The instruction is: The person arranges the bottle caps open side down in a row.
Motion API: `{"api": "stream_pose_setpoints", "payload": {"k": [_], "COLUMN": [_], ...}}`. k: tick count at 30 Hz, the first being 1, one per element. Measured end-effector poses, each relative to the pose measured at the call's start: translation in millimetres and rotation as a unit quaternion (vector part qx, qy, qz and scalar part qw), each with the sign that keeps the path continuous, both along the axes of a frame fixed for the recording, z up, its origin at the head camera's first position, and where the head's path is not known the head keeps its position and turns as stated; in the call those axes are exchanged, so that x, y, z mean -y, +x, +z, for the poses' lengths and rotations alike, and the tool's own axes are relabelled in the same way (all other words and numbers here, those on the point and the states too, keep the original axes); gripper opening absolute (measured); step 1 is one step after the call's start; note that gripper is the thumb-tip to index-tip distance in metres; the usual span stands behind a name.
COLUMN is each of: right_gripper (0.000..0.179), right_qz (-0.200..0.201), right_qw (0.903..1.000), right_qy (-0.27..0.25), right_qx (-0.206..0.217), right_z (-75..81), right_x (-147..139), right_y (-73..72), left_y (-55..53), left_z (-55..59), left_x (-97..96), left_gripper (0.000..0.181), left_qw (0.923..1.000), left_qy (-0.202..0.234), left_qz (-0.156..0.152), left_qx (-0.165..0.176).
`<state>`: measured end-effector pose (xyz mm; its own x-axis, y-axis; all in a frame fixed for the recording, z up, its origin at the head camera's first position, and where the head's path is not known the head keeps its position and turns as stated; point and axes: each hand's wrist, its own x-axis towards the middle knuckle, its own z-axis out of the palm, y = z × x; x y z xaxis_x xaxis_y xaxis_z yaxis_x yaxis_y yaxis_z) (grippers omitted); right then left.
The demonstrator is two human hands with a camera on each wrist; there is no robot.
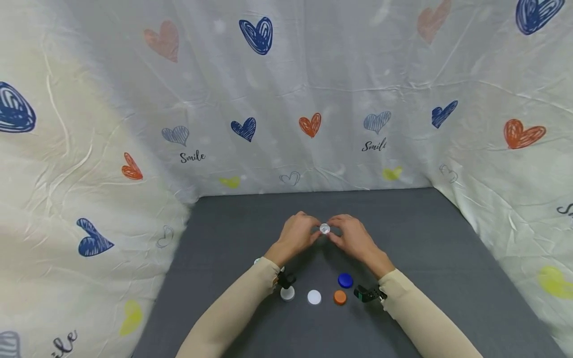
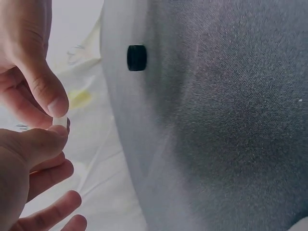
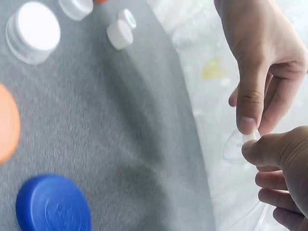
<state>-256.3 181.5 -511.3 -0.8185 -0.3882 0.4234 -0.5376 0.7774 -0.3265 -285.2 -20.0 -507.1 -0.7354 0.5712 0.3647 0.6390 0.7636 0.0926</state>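
Both hands meet over the dark cloth, pinching one small whitish round cap [image 1: 324, 228] between fingertips and thumbs. My left hand [image 1: 297, 232] holds it from the left, my right hand [image 1: 352, 236] from the right. Seen from the left wrist, the cap [image 2: 59, 121] shows its pale side edge between the two thumbs. In the right wrist view the fingers cover most of the cap [image 3: 249, 137]. The left hand's lower fingers [image 2: 50, 211] stand apart from it.
Nearer the body lie a blue lid [image 1: 345, 280], an orange lid [image 1: 340, 297], a white lid [image 1: 314, 297] and a second white lid [image 1: 287, 294] beside the left wrist. The right wrist view shows small white caps [image 3: 120, 34] farther left. A dark cap [image 2: 137, 57] appears in the left wrist view.
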Motion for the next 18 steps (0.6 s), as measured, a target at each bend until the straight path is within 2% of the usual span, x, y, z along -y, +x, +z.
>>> {"api": "stream_pose_setpoints", "payload": {"k": [8, 18], "right_gripper": [0.028, 0.031], "right_qz": [0.018, 0.042], "right_qw": [0.9995, 0.9973], "right_qy": [-0.009, -0.035], "right_qx": [-0.024, -0.049], "right_z": [11.3, 24.6], "right_x": [12, 26], "right_y": [9.4, 22.3], "left_y": [18.0, 35.6], "left_z": [14.4, 29.8], "left_x": [15.7, 37.3], "left_gripper": [0.022, 0.022], "left_qw": [0.9997, 0.9984], "left_qy": [0.018, 0.042], "left_qz": [0.012, -0.005], "left_qx": [-0.015, -0.036]}}
